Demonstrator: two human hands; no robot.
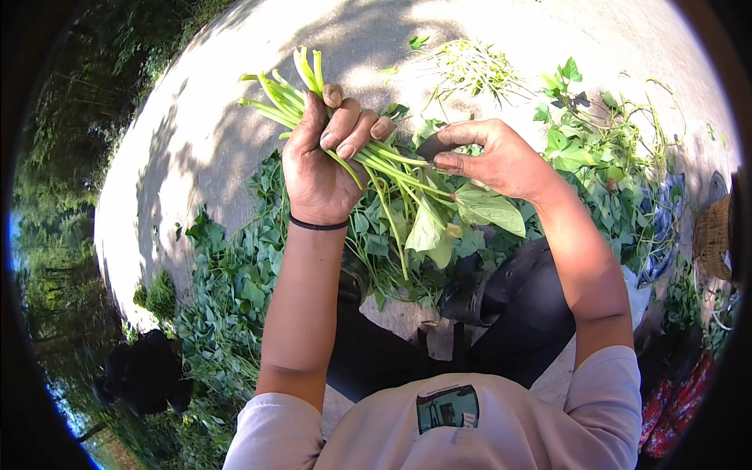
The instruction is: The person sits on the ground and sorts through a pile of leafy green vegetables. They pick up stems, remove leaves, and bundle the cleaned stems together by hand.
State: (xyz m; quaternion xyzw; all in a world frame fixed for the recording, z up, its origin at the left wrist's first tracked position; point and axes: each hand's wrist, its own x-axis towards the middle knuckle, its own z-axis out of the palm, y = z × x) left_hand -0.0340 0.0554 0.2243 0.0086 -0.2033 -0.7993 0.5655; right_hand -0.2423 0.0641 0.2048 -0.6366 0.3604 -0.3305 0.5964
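My left hand (332, 153), with a black band at the wrist, is closed around a bundle of green leaf stalks (405, 173). Pale cut ends stick out past the thumb at the upper left, and a few broad leaves (490, 208) hang from the other end. Thumb and fingertips of my right hand (476, 153) are close together at the leafy end, by the stalk tips; whether they pinch a stalk is hard to tell. Below both hands lies a large heap of leafy vines (252, 282) on the ground.
A loose pile of thin green stalks (479, 67) lies on the sunlit concrete ahead. More vines (587, 147) are heaped at the right, near blue patterned cloth (667, 217) and a woven basket (712, 238). Red patterned fabric (675, 405) shows lower right, a dark object (147, 373) lower left.
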